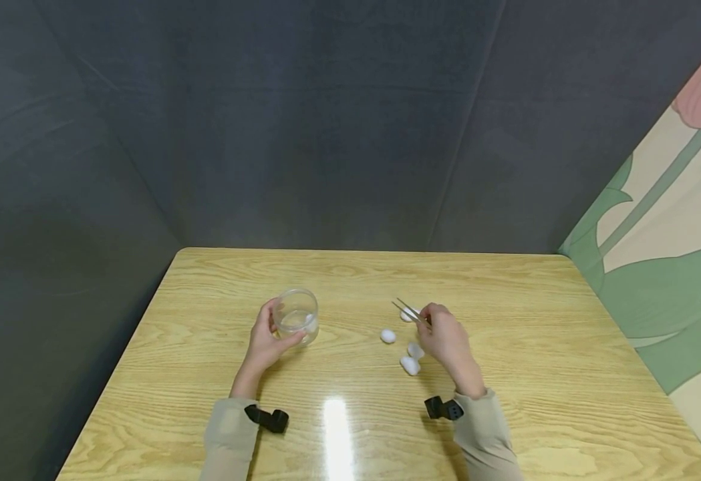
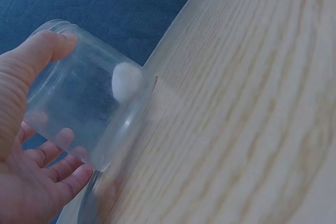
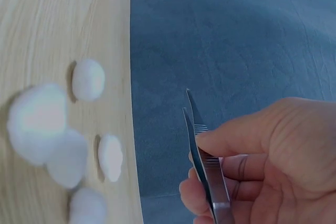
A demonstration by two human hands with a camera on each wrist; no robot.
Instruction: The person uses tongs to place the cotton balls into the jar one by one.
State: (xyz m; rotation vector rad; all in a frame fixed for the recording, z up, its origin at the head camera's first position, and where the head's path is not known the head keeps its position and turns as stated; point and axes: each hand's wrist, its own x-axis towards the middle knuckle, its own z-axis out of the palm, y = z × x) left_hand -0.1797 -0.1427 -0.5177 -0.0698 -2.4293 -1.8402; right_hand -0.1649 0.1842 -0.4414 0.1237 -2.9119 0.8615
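Observation:
A clear plastic jar (image 1: 296, 314) stands on the left part of the table, its top uncovered. My left hand (image 1: 270, 342) grips it round the side, thumb near the rim in the left wrist view. One white cotton ball (image 2: 127, 82) lies inside, low in the jar. Metal tweezers (image 3: 210, 177) are pinched between the thumb and fingers of my right hand (image 1: 446, 337). Their tips are slightly apart with nothing between them, pointing up and left in the head view. Below and around them, several loose cotton balls (image 1: 388, 336) lie on the table, two of them touching (image 1: 410, 365).
The wooden table (image 1: 506, 280) ends at a dark cloth backdrop (image 1: 326, 133) behind and on the left. A floral-patterned surface (image 1: 657, 294) lies along the right edge. A bright light reflection (image 1: 338, 434) shows on the tabletop near the front.

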